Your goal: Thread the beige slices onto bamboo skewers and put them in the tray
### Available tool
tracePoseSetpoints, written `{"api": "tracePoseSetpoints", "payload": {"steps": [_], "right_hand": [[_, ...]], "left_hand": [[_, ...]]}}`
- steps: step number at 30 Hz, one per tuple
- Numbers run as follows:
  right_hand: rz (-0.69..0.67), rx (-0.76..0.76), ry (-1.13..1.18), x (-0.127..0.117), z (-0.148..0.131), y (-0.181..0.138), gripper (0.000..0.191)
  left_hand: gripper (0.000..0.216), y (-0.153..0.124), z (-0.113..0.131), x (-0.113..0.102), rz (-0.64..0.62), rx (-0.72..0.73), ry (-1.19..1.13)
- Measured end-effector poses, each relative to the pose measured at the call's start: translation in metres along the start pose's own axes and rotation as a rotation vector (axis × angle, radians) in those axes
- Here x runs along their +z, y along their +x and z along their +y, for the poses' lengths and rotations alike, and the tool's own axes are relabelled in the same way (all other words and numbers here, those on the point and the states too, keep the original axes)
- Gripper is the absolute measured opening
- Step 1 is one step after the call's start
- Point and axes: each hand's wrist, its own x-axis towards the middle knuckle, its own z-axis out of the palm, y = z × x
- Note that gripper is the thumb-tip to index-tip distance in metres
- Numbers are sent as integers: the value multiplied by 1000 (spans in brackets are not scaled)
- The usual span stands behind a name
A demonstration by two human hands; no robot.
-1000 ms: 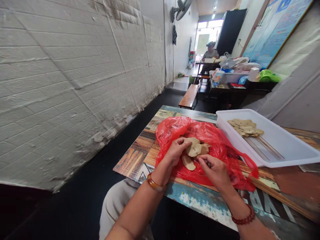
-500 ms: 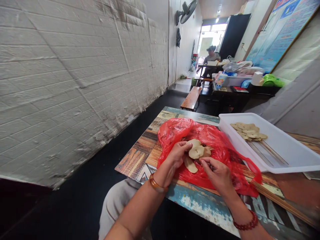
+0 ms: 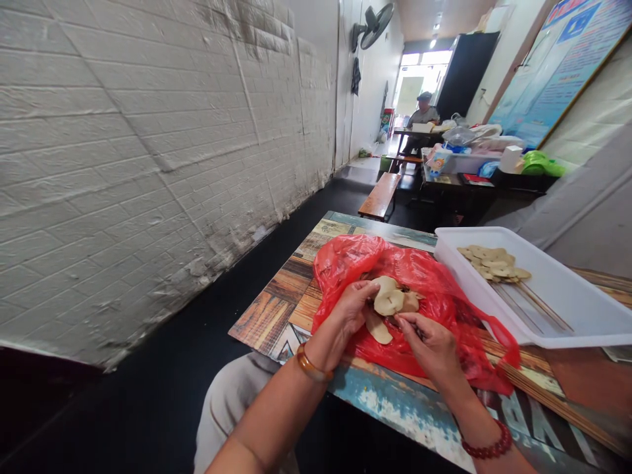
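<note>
My left hand [image 3: 356, 304] is closed on a pale beige round slice [image 3: 385, 287], thumb on top. Another slice with a small hole [image 3: 388, 301] overlaps it, and more slices lie just behind. At their lower edge, my right hand [image 3: 428, 339] is pinched on what looks like a thin skewer, mostly hidden by the fingers. A longer loose slice [image 3: 379, 328] rests below on a spread red plastic bag [image 3: 434, 276]. To the right, a white tray [image 3: 582, 299] holds a heap of similar slices [image 3: 494, 262] with thin sticks [image 3: 546, 306] running out of it.
A bundle of sticks [image 3: 557, 401] lies at the right of the wood-patterned table [image 3: 276, 306]. Beyond are a bench [image 3: 380, 196], a cluttered table with bags [image 3: 486, 139], and a seated person [image 3: 419, 117]. A brick-patterned wall [image 3: 162, 164] runs along the left.
The view has shifted slightly. Both hands keep nearly the same hold, and the holed slice faces up a little more. The person at the back has shifted their head.
</note>
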Motion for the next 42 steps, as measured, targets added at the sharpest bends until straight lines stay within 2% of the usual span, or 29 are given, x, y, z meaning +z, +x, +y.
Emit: {"api": "tracePoseSetpoints", "payload": {"steps": [8, 17, 24, 34, 42], "right_hand": [[13, -11, -2, -2, -3, 0, 25], [3, -16, -3, 0, 0, 0, 25], [-1, 45, 10, -1, 0, 2, 29], [-43, 115, 48, 0, 1, 1, 30], [-47, 115, 60, 0, 1, 1, 31]], "left_hand": [[17, -3, 1, 3, -43, 25, 5], [27, -5, 0, 4, -70, -17, 20], [31, -4, -2, 6, 23, 140, 209], [26, -4, -3, 4, 11, 177, 206], [22, -5, -2, 5, 36, 260, 334]]}}
